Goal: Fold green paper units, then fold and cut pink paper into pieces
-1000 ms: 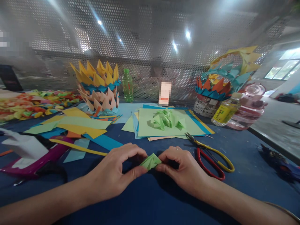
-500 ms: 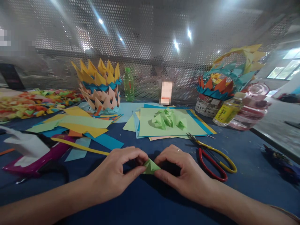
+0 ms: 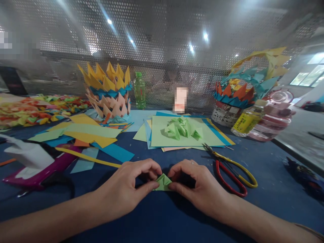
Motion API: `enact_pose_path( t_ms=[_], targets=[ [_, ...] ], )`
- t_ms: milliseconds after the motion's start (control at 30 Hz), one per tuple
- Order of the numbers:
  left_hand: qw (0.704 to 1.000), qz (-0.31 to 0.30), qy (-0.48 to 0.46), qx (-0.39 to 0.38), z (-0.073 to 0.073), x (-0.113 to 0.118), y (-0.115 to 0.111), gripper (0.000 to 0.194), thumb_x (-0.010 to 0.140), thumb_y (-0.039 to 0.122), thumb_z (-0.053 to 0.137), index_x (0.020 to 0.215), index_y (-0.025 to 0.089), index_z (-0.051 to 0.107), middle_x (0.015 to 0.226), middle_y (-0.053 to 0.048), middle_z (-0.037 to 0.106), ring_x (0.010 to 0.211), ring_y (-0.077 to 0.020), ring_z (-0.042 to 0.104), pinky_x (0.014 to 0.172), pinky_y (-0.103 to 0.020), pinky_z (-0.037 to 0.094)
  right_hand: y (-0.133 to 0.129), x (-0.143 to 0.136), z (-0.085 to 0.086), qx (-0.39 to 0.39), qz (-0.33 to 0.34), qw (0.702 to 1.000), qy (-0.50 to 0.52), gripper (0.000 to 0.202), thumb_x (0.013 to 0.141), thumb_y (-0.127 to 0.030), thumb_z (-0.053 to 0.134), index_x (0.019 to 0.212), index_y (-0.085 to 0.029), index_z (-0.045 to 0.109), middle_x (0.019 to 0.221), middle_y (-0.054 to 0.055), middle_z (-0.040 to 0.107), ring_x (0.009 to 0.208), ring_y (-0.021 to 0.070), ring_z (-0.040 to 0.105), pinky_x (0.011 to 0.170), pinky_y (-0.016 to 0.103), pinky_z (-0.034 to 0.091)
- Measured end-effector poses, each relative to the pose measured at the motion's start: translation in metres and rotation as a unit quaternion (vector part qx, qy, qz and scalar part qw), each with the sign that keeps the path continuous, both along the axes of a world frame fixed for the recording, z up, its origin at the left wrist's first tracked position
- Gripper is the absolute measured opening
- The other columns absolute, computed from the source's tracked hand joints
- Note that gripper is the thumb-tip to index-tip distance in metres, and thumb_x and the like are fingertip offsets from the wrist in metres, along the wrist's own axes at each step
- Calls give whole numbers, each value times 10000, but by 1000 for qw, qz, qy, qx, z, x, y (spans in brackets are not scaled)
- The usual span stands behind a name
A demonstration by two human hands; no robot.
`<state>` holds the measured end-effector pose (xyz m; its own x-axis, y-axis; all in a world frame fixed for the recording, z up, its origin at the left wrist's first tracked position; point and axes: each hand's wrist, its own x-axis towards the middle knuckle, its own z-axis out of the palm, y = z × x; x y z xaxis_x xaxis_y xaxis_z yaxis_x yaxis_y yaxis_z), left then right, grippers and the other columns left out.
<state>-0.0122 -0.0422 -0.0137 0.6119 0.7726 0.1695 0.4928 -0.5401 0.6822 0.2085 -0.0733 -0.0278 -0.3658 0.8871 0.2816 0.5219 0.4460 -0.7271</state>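
A small piece of folded green paper (image 3: 164,183), shaped like a triangle with its point up, is pinched between both hands low over the blue table. My left hand (image 3: 134,184) grips its left corner with thumb and fingers. On the opposite corner, the thumb and curled fingers of my right hand (image 3: 193,180) close in the same way. Beyond them, several folded green paper pieces (image 3: 181,128) lie on a stack of coloured paper sheets (image 3: 158,138). Scissors (image 3: 231,168) with one yellow and one red handle rest to the right of my right hand.
At left are a purple hot glue gun (image 3: 43,172), cut paper strips (image 3: 88,131) and a heap of folded paper bits (image 3: 43,109). Paper-point baskets (image 3: 108,91) and a green bottle (image 3: 139,91) stand behind. A yellow-labelled bottle (image 3: 246,119) and a pink bottle (image 3: 272,118) stand right.
The green paper looks a little wider and flatter at its base, with the thumbs shifted slightly along it. Both hands keep hold of it; the view has moved very slightly.
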Motion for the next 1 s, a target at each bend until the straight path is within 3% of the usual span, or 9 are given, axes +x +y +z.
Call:
enact_pose_path(
  t_ms=[167, 400, 1000],
  targets=[
    [999, 0, 0, 54, -1, 1, 1, 74, 832, 169, 601, 845, 237, 628, 765, 70, 677, 686, -78, 627, 644, -171, 447, 1, -1, -1, 9, -10, 1000, -7, 88, 806, -224, 706, 834, -236, 624, 775, -48, 650, 741, 120, 577, 714, 266, 405],
    [989, 2, 2, 148, -7, -2, 0, 69, 853, 202, 598, 869, 239, 654, 731, 54, 671, 649, -85, 618, 618, -179, 444, 1, -2, 2, 12, -21, 1000, -14, 110, 791, -141, 684, 822, -231, 627, 773, -45, 656, 746, 124, 583, 728, 269, 410],
    [976, -40, 10, 212, -7, -3, -4, 118, 880, 162, 566, 955, 221, 636, 774, 17, 674, 685, -103, 612, 635, -193, 442, 1, 0, 5, 145, 18, 988, -40, 132, 856, -100, 578, 802, -208, 631, 735, -9, 677, 703, 135, 572, 707, 287, 392]
  ],
)
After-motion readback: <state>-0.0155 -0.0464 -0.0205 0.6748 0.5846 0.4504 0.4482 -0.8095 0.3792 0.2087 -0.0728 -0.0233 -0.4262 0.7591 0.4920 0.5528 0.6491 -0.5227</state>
